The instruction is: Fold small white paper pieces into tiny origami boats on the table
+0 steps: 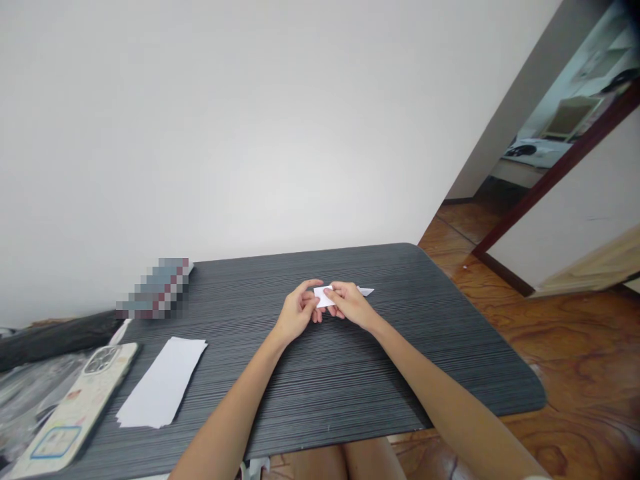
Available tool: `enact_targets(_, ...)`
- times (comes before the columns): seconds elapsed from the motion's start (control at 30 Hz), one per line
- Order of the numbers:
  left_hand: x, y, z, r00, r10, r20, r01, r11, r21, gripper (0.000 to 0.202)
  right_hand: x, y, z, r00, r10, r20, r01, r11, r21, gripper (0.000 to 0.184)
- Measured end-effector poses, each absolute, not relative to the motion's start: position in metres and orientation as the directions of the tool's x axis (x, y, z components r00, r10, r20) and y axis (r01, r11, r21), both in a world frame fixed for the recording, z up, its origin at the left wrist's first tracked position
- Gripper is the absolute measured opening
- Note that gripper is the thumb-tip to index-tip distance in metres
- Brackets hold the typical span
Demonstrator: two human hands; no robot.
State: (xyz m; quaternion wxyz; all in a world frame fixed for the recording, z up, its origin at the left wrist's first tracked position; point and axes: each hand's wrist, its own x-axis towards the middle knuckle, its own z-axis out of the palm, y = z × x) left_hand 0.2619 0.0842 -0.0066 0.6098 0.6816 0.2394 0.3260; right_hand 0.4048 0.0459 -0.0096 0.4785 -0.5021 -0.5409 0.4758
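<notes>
A small folded piece of white paper (324, 297) is held above the dark, striped table (240, 293). My left hand (296, 312) grips its left side, thumb in front and the other fingers curled behind. From the right, my right hand (350, 303) pinches the same paper, its thumb lying across the front. Another white paper piece (367, 291) with a pointed end shows just beyond my right hand; partly covered, it appears to lie on the table.
A stack of white paper sheets (163, 383) lies at the left. Beside it are a phone in a pale case (75, 413), clear plastic wrapping (43, 383) and a long black item (55, 338). A blurred book-like object (163, 287) stands near the wall (280, 133).
</notes>
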Motion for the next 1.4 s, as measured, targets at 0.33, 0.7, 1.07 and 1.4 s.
enact_targets(0.33,0.255,0.092,-0.009,0.677,0.720,0.153,0.077,-0.276,0.958,0.017,0.415,0.051,-0.019,-0.123,0.992,0.025,0.208,0.051,-0.977,0.026)
enact_targets(0.7,0.239,0.103,-0.009,0.778,0.598,0.195,0.389,-0.701,0.598,0.012,0.411,0.041,-0.010,-0.143,0.977,0.159,0.746,0.212,-0.631,0.009)
enact_targets(1.07,0.234,0.108,-0.006,0.879,0.422,0.222,0.269,-0.823,0.501,0.021,0.424,0.037,-0.006,-0.415,0.886,0.208,0.676,0.453,-0.581,0.013)
enact_targets(1.4,0.239,0.107,-0.014,0.770,0.586,0.254,0.402,-0.754,0.520,0.018,0.417,0.049,-0.016,-0.217,0.947,0.235,0.724,0.318,-0.612,0.013)
